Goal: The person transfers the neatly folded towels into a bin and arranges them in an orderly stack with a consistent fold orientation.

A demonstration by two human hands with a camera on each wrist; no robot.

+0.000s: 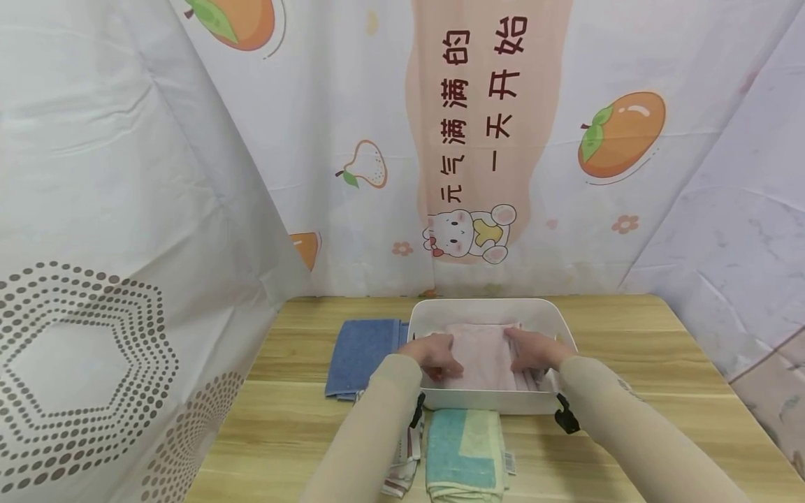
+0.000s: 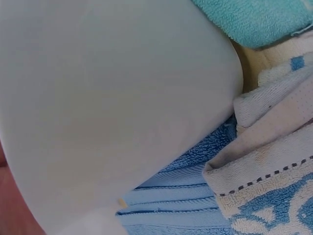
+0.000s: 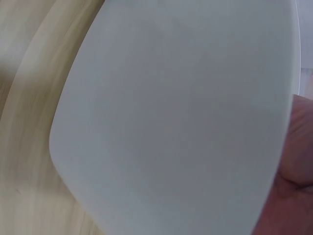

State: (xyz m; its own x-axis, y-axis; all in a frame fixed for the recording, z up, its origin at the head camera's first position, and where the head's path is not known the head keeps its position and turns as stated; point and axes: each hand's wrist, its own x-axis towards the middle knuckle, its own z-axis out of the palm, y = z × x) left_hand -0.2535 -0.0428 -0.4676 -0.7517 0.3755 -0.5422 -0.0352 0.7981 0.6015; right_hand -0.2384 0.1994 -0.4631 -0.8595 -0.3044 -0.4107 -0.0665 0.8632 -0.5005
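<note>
Pink folded towel [image 1: 481, 353] lay inside the white plastic bin [image 1: 490, 307] on the wooden tabletop [image 1: 629, 349]. From the head view, the left hand [image 1: 435, 355] and the right hand [image 1: 533, 349] were both resting on the towel's two sides, fingers bent over its edges and grasping it. The wrist views showed only the bin's white outer wall very near; the left one also showed a blue towel [image 2: 181, 196], a patterned cloth [image 2: 274, 186] and a teal towel [image 2: 254, 19] beside the bin. To the right of the bin the tabletop was bare wood.
</note>
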